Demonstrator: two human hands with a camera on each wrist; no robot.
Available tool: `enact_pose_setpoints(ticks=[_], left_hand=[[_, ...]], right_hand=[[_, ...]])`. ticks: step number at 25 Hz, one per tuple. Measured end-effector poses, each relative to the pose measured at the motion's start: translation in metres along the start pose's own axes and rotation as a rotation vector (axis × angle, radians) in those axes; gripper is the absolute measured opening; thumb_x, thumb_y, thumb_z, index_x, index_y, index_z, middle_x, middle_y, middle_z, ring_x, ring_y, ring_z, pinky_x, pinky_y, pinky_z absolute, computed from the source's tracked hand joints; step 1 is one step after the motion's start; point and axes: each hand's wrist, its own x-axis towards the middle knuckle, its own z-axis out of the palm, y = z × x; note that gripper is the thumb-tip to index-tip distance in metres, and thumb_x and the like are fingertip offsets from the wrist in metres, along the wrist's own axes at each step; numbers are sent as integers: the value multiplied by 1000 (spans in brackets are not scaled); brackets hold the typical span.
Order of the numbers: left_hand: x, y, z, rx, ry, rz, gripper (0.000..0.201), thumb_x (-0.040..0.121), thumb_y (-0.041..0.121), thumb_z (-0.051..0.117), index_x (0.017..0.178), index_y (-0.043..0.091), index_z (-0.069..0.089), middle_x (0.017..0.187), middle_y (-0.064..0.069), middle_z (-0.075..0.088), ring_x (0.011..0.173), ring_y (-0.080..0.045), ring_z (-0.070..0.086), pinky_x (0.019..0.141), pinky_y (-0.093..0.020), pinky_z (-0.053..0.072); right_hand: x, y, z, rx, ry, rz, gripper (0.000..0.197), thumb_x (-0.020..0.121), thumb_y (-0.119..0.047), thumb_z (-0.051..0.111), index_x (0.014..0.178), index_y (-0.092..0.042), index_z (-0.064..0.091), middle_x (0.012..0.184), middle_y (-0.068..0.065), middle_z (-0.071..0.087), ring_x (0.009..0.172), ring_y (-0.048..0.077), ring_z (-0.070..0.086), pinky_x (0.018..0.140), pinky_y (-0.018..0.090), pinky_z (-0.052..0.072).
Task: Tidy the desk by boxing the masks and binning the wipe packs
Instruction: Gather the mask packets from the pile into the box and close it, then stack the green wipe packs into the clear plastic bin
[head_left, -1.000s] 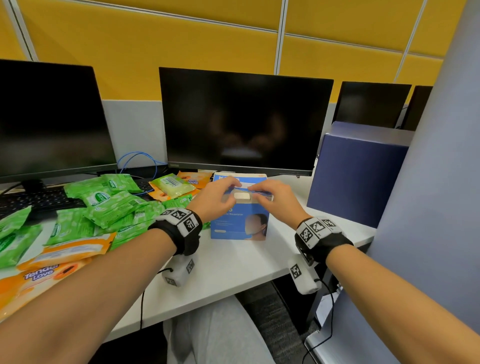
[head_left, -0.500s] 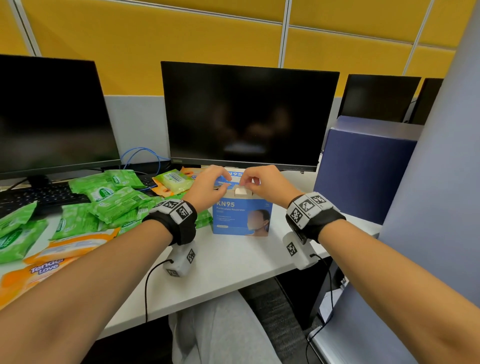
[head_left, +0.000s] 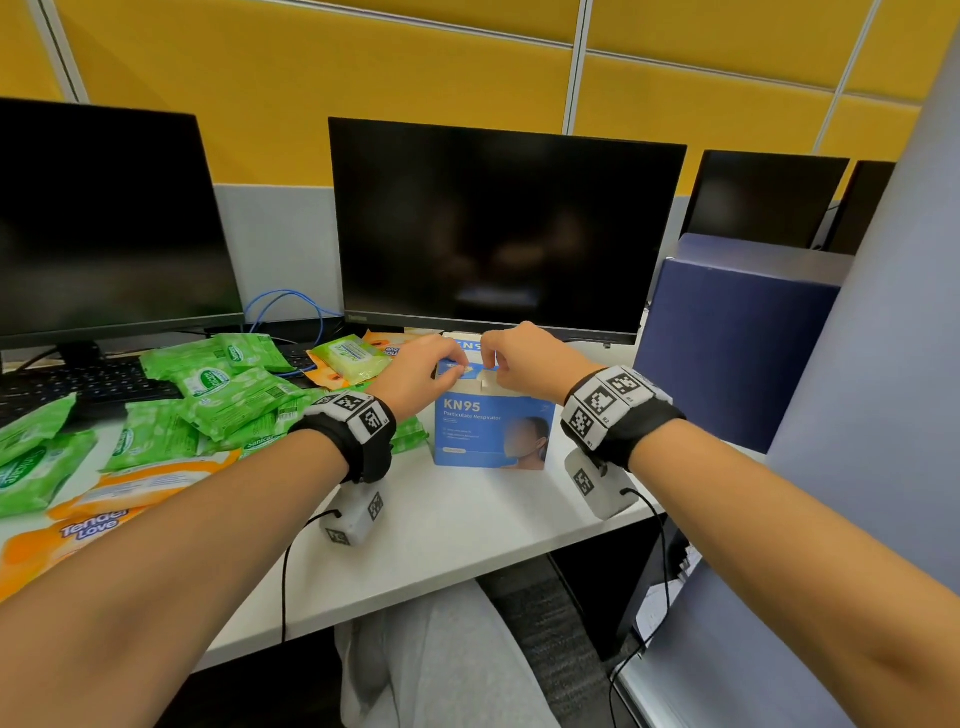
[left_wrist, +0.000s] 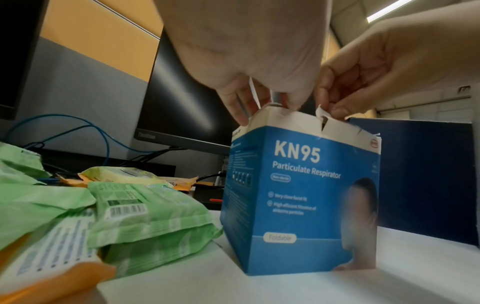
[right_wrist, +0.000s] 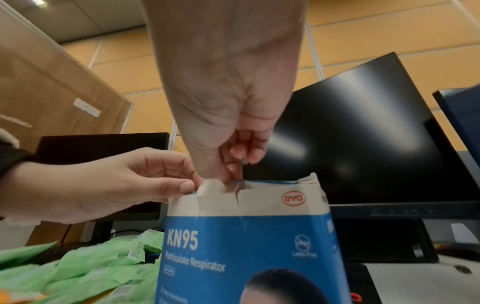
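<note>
Hands (head_left: 470, 371) — torn blue mask box (head_left: 493, 431)

1. Blue mask box (head_left: 493, 431), frame centre, upright on the white desk (head_left: 467, 530).
2. Left hand (head_left: 415, 374) and right hand (head_left: 524, 364), fingers curled, pinching the box's top flaps.
3. Green wipe packs (head_left: 208, 400) heaped at left; orange packs (head_left: 98, 514) at lower left.
4. Dark monitor (head_left: 504, 223) behind the box.
</note>
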Motion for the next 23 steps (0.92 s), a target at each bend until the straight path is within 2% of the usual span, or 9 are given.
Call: enact_pose_setpoints(ticks=[4, 8, 11, 13, 15, 18, 20, 22, 23], left_hand=[[2, 3, -2, 2, -59, 13, 20, 94, 28, 56, 106, 15, 64, 108, -1, 63, 101, -14, 53, 86, -23, 38], [14, 8, -7, 75, -189, 24, 24, 92, 32, 58, 112, 19, 65, 116, 1, 62, 106, -15, 56, 94, -32, 46], [20, 13, -9, 159, -228, 33, 24, 95, 26, 50, 115, 24, 64, 112, 0, 64, 98, -17, 59, 85, -33, 50], [16, 16, -7, 139, -210, 32, 28, 98, 24, 43, 118, 25, 62, 98, 0, 65, 86, -19, 60, 72, -31, 47], [9, 24, -2, 123, -263, 45, 29, 100, 24, 38, 119, 22, 59, 95, 1, 63, 86, -20, 59, 70, -28, 41], [9, 25, 4, 131, -294, 15, 35, 102, 23, 33, 130, 18, 53, 112, -3, 63, 92, -18, 55, 77, -25, 39], [11, 20, 4, 122, -314, -14, 38, 103, 24, 32, 136, 19, 50, 133, -5, 57, 114, -22, 55, 93, -29, 42], [9, 20, -2, 132, -360, -48, 42, 103, 27, 32, 141, 19, 45, 148, -5, 43, 135, -23, 42, 111, -35, 33], [4, 22, -9, 130, -353, -79, 43, 103, 27, 32, 144, 18, 42, 153, -5, 36, 140, -22, 34, 114, -35, 26]], right_hand=[[-2, 4, 2, 44, 16, 13, 15, 90, -16, 57, 101, -12, 66, 100, 6, 66, 78, 16, 52, 69, 23, 40], [-1, 3, 5, 50, 11, -9, 15, 89, -18, 58, 90, -7, 69, 91, 9, 70, 73, 16, 56, 66, 21, 41], [-5, 4, 6, 86, 43, -32, 17, 90, -15, 57, 93, -10, 72, 94, 5, 69, 76, 14, 55, 65, 18, 40], [-8, 7, 7, 132, 87, -24, 23, 90, -9, 52, 96, -13, 74, 100, 3, 69, 84, 16, 59, 74, 22, 44], [-11, 8, 7, 155, 93, -18, 29, 89, -6, 48, 97, -14, 75, 102, 4, 71, 93, 19, 62, 83, 25, 45], [-13, 4, 5, 167, 112, 5, 28, 89, -7, 50, 94, -14, 76, 101, 4, 71, 93, 20, 63, 82, 25, 47], [-15, 0, 5, 111, 55, -18, 24, 91, -11, 53, 98, -14, 75, 102, 3, 70, 94, 19, 63, 83, 25, 47], [-16, 1, 3, 113, 32, -2, 23, 92, -12, 54, 102, -15, 74, 104, 3, 70, 95, 19, 63, 87, 27, 49], [-16, 0, 0, 140, 42, 24, 24, 92, -10, 53, 102, -15, 73, 103, 3, 70, 92, 19, 63, 87, 28, 50]])
